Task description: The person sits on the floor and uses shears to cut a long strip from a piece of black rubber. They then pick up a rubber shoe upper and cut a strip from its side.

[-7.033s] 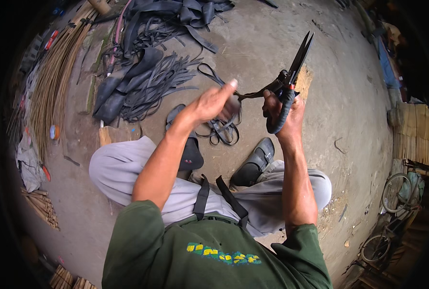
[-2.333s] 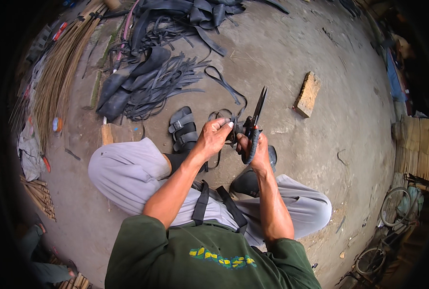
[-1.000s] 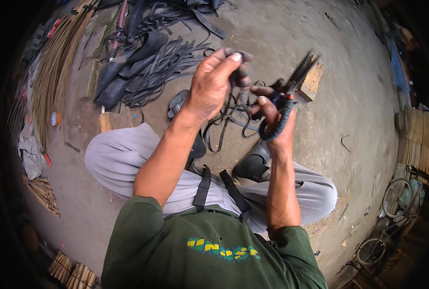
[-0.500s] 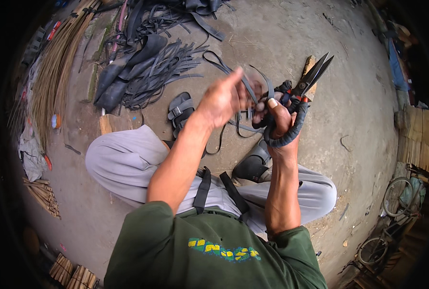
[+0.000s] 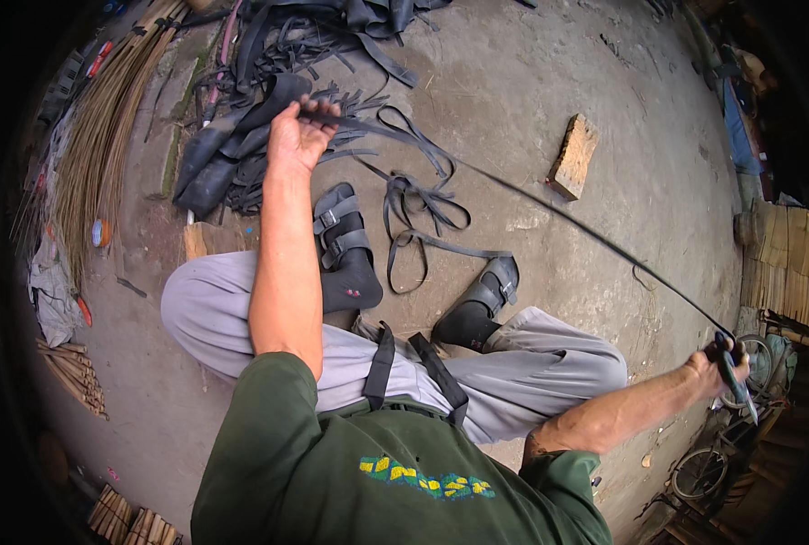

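Note:
A long black rubber strip [image 5: 550,207] runs taut between my widely spread arms. My left hand [image 5: 299,138], over the pile of cut strips, grips one end, its fingers slightly blurred. Far out on the right, my right hand [image 5: 715,365] is closed around the shears [image 5: 733,377], with the strip's other end running into the same fist. The blades point down and away from me, partly hidden by the hand. A loose tangle of strip [image 5: 414,195] lies on the floor between my sandalled feet and the pile.
A brick [image 5: 573,156] lies on the concrete at the right. Black rubber sheets and strips [image 5: 232,159] are heaped at the upper left, beside a bundle of long thin sticks [image 5: 105,136]. A bicycle [image 5: 702,472] and stacked slats [image 5: 783,263] line the right side.
My hands have moved from close together in front of me to far apart, stretching the strip. The shears have swung out to the right, uncovering the brick.

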